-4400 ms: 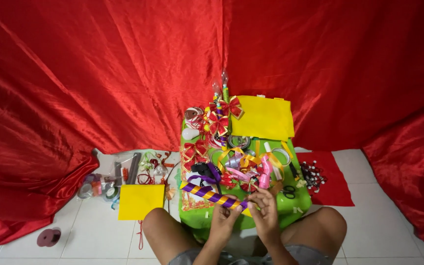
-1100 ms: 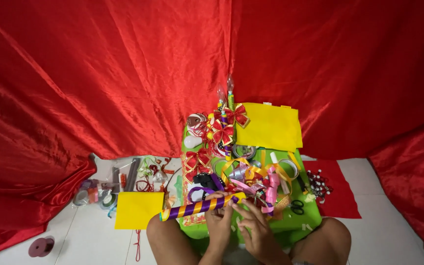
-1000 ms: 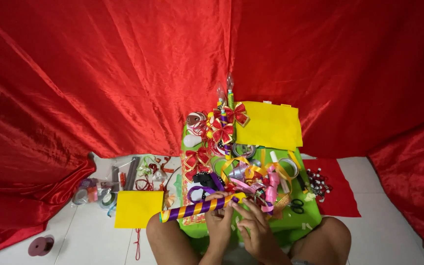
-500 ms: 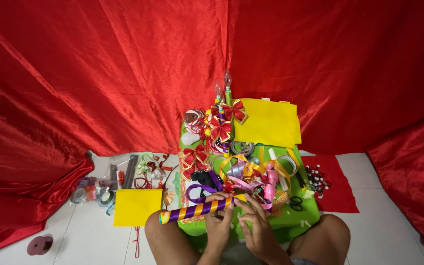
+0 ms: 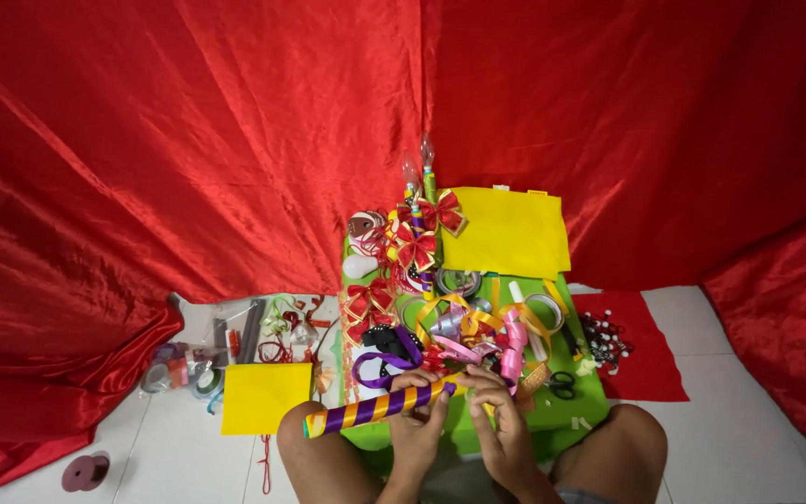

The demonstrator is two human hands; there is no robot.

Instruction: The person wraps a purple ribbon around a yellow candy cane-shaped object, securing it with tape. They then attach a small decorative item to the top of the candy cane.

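Observation:
A purple-and-yellow striped tube [image 5: 375,408] lies slanted across my left knee, its free end pointing left. My left hand [image 5: 419,425] grips it near its right end. My right hand [image 5: 499,427] pinches the tube's right tip, fingers close beside the left hand. Both hands are at the near edge of a low green table [image 5: 566,411] heaped with loose ribbons [image 5: 464,327] in yellow, pink and purple. Red bows [image 5: 419,245] sit in a row along the table's left side.
A yellow sheet [image 5: 507,231] covers the table's far end. Black scissors [image 5: 562,382] lie at the right. On the floor: a small yellow sheet [image 5: 265,397], ribbon spools [image 5: 179,371], a red sheet [image 5: 641,350] with dark beads, a dark spool [image 5: 84,472]. Red cloth [image 5: 188,140] hangs behind.
The striped tube has swung from lying with its left end up on the table to pointing down-left over my knee. Both hands stayed at its right end.

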